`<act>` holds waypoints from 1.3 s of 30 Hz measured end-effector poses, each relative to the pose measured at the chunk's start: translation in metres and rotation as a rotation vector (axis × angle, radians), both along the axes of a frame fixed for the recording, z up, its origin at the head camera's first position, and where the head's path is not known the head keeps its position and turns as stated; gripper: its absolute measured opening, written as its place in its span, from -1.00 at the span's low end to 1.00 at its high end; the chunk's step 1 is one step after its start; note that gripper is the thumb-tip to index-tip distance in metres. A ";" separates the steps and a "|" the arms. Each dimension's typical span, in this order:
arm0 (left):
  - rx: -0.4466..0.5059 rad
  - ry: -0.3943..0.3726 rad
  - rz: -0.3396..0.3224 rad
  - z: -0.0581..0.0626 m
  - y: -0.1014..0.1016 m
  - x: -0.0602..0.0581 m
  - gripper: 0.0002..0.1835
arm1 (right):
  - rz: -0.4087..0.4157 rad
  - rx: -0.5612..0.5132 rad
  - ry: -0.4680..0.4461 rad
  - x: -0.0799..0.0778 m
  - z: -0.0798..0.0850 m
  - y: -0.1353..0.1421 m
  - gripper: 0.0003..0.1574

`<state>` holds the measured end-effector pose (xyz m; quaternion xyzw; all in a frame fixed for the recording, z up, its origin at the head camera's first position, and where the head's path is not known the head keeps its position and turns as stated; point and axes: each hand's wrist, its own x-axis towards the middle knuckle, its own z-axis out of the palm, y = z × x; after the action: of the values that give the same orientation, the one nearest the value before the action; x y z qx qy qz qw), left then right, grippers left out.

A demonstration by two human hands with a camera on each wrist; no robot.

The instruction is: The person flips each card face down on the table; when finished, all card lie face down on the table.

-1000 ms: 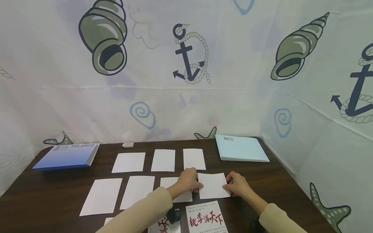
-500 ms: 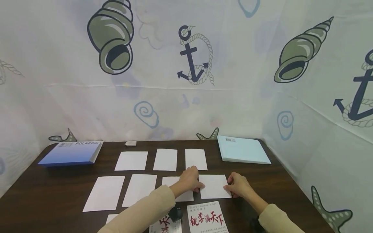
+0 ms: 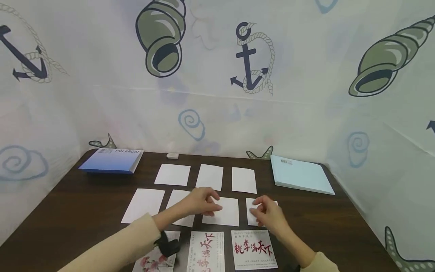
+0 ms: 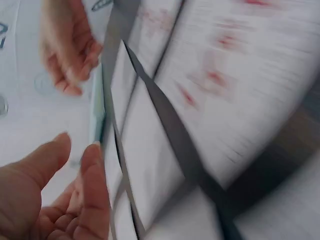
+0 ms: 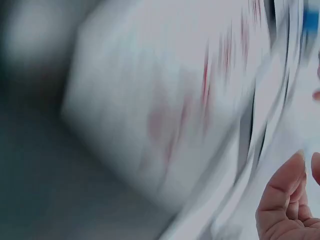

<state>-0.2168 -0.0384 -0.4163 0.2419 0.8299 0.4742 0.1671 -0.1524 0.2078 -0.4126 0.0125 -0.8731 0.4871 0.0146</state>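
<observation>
My left hand (image 3: 199, 202) hovers over the middle row of white cards, thumb and fingers apart with nothing between them. Its fingertips overlap the left part of one blank white card (image 3: 227, 211) in the head view. To the right, my right hand (image 3: 269, 214) is likewise loose, and it partly hides the row's rightmost card (image 3: 250, 219). The left wrist view shows the left hand (image 4: 75, 192) with thumb and forefinger parted, and the right hand (image 4: 70, 50) beyond it. In the right wrist view, the right hand (image 5: 287, 202) is cut off by the frame edge.
Nearer me lie a flower-printed card (image 3: 154, 260) and two cards with red characters, one sideways (image 3: 205, 251) and one upright (image 3: 255, 249). Three blank cards form the back row (image 3: 209, 176). A blue POLAROID album (image 3: 112, 160), a small white block (image 3: 172, 155) and a pale-blue album (image 3: 302, 174) stand behind.
Both hands have let go of the rightmost middle-row card. The left hand has moved left to the neighbouring card, the right hand over the released one. The head view has turned left.
</observation>
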 end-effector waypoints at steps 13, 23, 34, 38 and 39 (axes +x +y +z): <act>-0.188 0.064 0.118 -0.020 -0.150 0.062 -0.42 | 0.440 0.029 -0.006 0.018 -0.018 -0.137 -0.62; -0.258 0.174 0.192 -0.031 -0.164 0.080 -0.43 | 0.429 0.314 0.031 0.014 -0.026 -0.167 -0.58; -0.232 0.210 0.219 -0.030 -0.157 0.079 -0.58 | 0.402 0.433 0.072 0.017 -0.024 -0.175 -0.62; -0.218 0.213 0.232 -0.030 -0.155 0.076 -0.65 | 0.408 0.344 0.061 0.019 -0.026 -0.174 -0.62; -0.216 0.203 0.233 -0.030 -0.156 0.076 -0.66 | 0.416 0.295 0.055 0.021 -0.026 -0.174 -0.63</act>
<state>-0.1413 -0.1940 -0.4462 0.1714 0.9109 0.3717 0.0513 -0.1312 0.0335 -0.4390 0.2072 -0.9127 0.3463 -0.0644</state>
